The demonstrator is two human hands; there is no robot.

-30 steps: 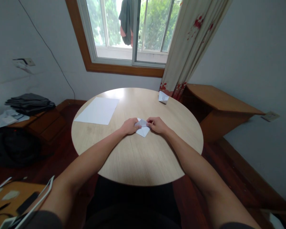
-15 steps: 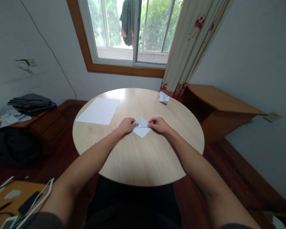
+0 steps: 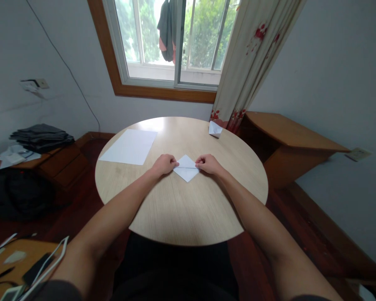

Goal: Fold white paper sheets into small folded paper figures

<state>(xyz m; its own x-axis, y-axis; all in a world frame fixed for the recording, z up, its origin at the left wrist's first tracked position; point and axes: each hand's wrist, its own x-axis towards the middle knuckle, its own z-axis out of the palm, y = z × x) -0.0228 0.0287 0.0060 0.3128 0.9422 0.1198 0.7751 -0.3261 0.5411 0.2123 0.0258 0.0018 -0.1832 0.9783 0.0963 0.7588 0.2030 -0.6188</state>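
1. The paper diamond [image 3: 187,173] lies near the middle of the round table [image 3: 188,213], between the person's 2 hands.
2. 1 corner points toward the window [image 3: 200,50], the opposite 1 toward the person. A fold line runs side to side; which axis is longer, I cannot tell.
3. The left hand [image 3: 166,164] pinches the left corner, thumb on top; the right hand [image 3: 208,163] pinches the right corner.
4. Well apart, left, lies a white sheet [image 3: 129,146].
5. Near the far right edge stands a folded paper piece [image 3: 215,129]; its grey patch, ink or shadow, is unclear.
6. Beyond hangs a red-patterned curtain [image 3: 253,46]; a brown desk [image 3: 296,129] stands right.
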